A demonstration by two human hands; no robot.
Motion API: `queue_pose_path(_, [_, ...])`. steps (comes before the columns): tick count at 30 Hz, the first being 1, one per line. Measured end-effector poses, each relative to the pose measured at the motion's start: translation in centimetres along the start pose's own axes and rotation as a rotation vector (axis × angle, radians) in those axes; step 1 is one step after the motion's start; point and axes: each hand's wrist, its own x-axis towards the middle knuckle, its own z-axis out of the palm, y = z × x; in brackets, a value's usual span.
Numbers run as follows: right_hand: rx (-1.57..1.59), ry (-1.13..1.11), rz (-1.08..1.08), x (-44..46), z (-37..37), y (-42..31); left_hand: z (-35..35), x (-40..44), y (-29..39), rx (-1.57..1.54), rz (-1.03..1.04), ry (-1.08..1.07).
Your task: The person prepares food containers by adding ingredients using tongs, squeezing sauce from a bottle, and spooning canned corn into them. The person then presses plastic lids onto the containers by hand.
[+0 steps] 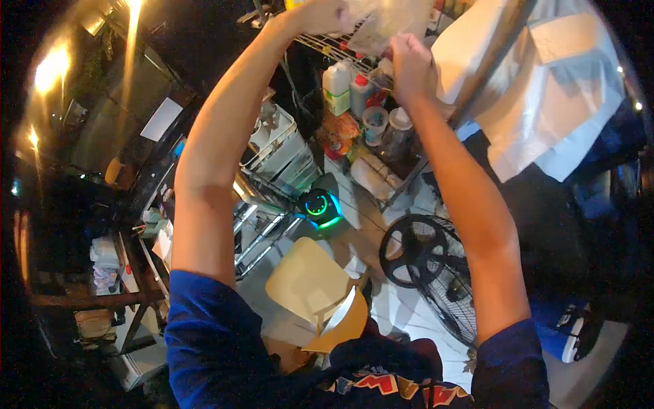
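Dark corners and lamp glare swallow much of the cluttered room, and at the top a wire rack shows only in part behind the clear plastic between your hands, too blurred to tell as bag or sheet. Your right hand is clenched on its edge, fingertips indistinct. Your left hand is smeared and cropped by the top border, so I cannot tell whether it grips.

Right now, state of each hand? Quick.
Left hand: blurred beside the clear plastic; grip can't be told.
Right hand: curled closed, apparently pinching the plastic's edge.
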Motion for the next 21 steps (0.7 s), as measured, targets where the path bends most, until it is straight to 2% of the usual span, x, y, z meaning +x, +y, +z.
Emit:
queue_pose_path(1, [0.131,-0.032,-0.081,-0.4,0.1,-0.2,1.8,0.0,-1.7,-0.083,0.097,0.166])
queue_pose_path(3, [0.376,-0.078,-0.247,-1.1,-0.6,0.2,1.2,-1.4,0.2,-0.081,0.054,0.214])
queue_pose_path(4, [0.421,-0.132,-0.249,-2.0,-1.5,-1.1,0.4,-1.8,1.7,-0.068,0.005,0.065])
queue_pose_path(5, [0.461,-0.177,-0.259,-3.6,-2.7,-3.3,-0.1,-1.9,2.0,-0.07,0.008,0.044])
queue_pose_path(6, [0.653,-0.206,-0.116,-6.3,-3.3,-6.2,-0.1,-2.1,2.7,-0.073,0.026,0.049])
queue_pose_path(7, [0.463,-0.204,-0.404,-7.6,-4.1,-5.9,-0.2,-2.6,3.4,-0.084,0.043,0.056])
queue_pose_path(9, [0.134,-0.219,-0.465,-13.6,-7.6,-9.4,-0.2,-3.4,5.0,-0.101,0.071,0.091])
queue_pose_path(10, [0.134,-0.289,-0.635,-15.7,-9.7,-10.3,-0.7,-4.1,6.7,-0.108,0.073,0.115])
queue_pose_path(11, [0.203,-0.225,-0.648,-18.8,-12.2,-12.6,-0.2,-3.6,7.8,-0.123,0.102,0.142])
queue_pose_path(16, [0.295,-0.288,-0.551,-31.5,-27.4,-15.7,2.0,-2.0,17.7,-0.185,0.188,0.308])
queue_pose_path(19, [0.232,-0.093,-0.377,-41.1,-36.4,-16.2,2.7,-4.2,26.9,-0.217,0.199,0.521])
queue_pose_path(21, [0.311,0.065,-0.292,-48.9,-42.3,-17.5,3.0,-7.6,35.9,-0.258,0.194,0.73])
